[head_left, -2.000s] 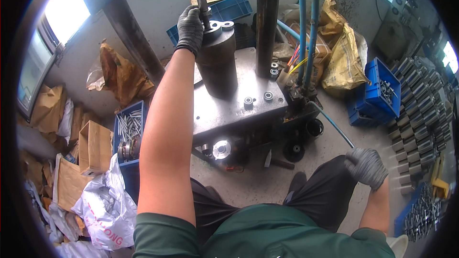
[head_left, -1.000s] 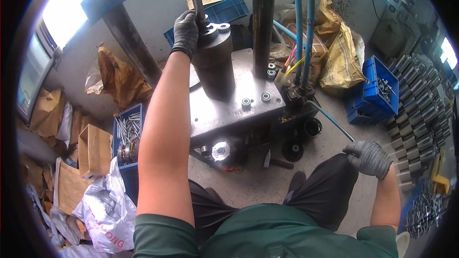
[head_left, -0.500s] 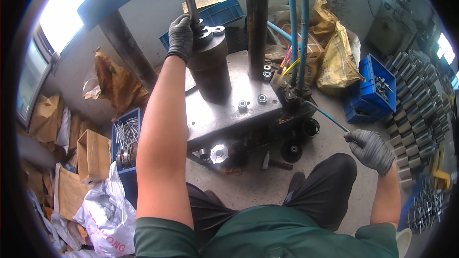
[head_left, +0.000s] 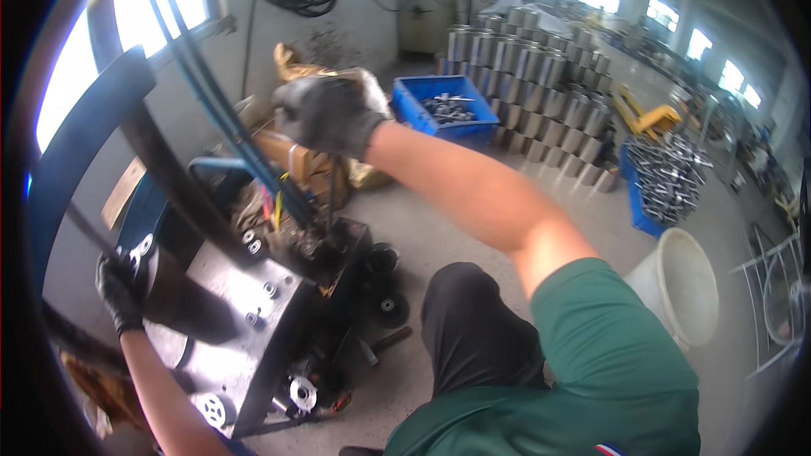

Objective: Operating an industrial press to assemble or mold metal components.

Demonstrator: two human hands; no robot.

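My left hand, in a dark grey glove, is closed around the lower end of a metal rod. The rod meets the top of a thick dark steel cylinder, which stands on the press's steel table. My right hand, gloved too and smeared by motion, is raised in a fist above the hand pump. Beneath it the pump lever stands nearly upright, its upper end hidden by the fist. Small bearings lie on the table beside the cylinder.
Blue hoses run up beside a dark press column. A hammer and black round parts lie on the floor. Beyond are a blue bin, stacked metal cylinders and a white bucket.
My view has swung to the right. My right hand has risen with the pump lever, from low and slanting to nearly upright. My left hand stays at the cylinder's top.
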